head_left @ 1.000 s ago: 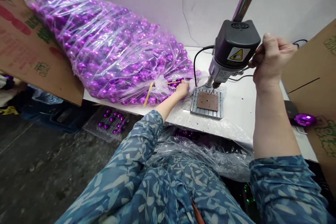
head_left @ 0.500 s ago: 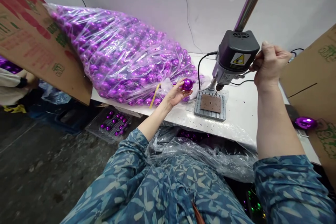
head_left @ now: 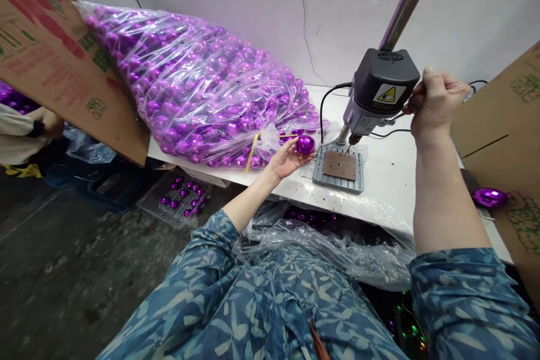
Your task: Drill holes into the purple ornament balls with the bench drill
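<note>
The left grip point(head_left: 287, 163), half-curled, pinched a shiny purple ball point(head_left: 305, 144), long axis unclear, inside the front edge of the white bench point(head_left: 386, 183); the right grip point(head_left: 436, 102) clasped a metal lever point(head_left: 398, 117).

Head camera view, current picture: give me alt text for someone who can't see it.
A person's left hand holds a shiny purple ball beside a drill press, while the right hand grips its lever. A clear bag packed with purple balls lies on the white table, to the left.

Bench drill point(head_left: 385, 80) and cartons point(head_left: 71, 76) show a workshop.
</note>
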Demonstrator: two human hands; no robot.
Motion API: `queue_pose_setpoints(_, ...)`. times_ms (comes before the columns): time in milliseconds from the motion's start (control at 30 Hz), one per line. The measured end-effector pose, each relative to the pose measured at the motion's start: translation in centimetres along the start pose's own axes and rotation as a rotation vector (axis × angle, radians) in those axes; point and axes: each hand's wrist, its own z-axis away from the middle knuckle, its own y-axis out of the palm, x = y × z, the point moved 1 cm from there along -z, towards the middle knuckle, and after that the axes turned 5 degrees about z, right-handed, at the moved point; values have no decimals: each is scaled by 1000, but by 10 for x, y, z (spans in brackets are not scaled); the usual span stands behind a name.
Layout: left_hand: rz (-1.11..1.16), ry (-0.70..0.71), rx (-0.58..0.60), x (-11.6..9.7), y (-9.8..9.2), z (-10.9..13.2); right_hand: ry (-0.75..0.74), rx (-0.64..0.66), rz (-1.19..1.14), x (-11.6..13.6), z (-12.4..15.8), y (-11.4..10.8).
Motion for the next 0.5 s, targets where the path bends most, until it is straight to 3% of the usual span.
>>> queue_pose_setpoints(333,-56,-19,15,7,-8,-8,21,-62,19,0,-2,1)
queue_pose_setpoints(500,12,-2,2,10,-5,-6,11,-17,18,-4,-5,-2)
